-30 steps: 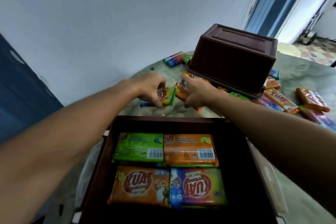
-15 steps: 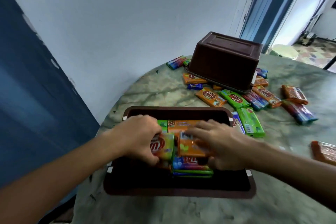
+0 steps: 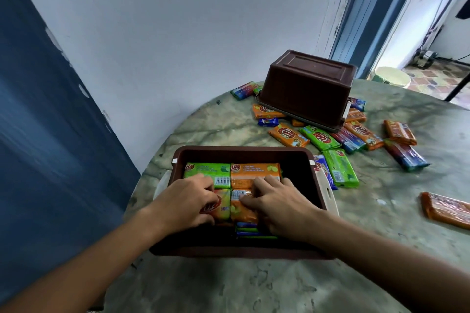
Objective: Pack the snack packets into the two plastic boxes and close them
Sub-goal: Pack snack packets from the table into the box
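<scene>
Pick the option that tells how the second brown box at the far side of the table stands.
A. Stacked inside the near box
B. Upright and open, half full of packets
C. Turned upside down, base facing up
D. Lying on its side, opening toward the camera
C: the far brown box shows its flat base on top and its rim down against the table, among loose packets.

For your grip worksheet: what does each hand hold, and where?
Left hand grips an orange-green packet at its left end; right hand presses an orange packet.
</scene>
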A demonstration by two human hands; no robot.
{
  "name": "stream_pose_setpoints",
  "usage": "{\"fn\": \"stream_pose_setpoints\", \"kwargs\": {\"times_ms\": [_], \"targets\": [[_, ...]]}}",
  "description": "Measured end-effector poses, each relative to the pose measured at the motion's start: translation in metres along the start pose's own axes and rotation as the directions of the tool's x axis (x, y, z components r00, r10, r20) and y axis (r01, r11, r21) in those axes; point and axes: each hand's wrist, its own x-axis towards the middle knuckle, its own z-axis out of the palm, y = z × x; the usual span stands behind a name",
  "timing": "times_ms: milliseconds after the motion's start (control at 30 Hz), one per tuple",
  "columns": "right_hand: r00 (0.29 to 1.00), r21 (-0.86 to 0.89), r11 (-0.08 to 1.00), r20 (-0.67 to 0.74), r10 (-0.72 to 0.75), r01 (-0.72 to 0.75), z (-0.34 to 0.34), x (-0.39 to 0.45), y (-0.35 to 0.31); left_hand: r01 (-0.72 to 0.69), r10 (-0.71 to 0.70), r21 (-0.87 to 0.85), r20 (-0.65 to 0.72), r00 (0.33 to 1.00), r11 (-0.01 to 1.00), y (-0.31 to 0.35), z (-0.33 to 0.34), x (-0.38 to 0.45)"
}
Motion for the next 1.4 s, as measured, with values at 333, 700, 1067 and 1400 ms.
{"fn": "stream_pose_setpoints", "kwargs": {"times_ms": [333,700,1067,1400], "targets": [[0.759,0.890,0.076,0.336,0.558,-0.450,0.010,-0.001,-0.001,0.053,-0.115,0.225,0.275,0.955,0.973,-0.002,0.006,0.022],[0.638,0.750,-0.633,0.585,0.500,-0.191,0.015,0.007,0.015,0.074,-0.104,0.193,0.149,0.983,0.978,0.005,0.019,0.027],[0.680,0.802,-0.489,0.571,0.460,-0.343,0.023,0.027,0.014,0.032,-0.053,0.175,0.112,0.992,0.984,0.016,0.039,0.041],[0.981,-0.104,0.991,0.165,0.101,-0.084,0.013,0.001,0.009,0.063,-0.105,0.210,0.200,0.974,0.976,0.011,0.026,0.025]]}}
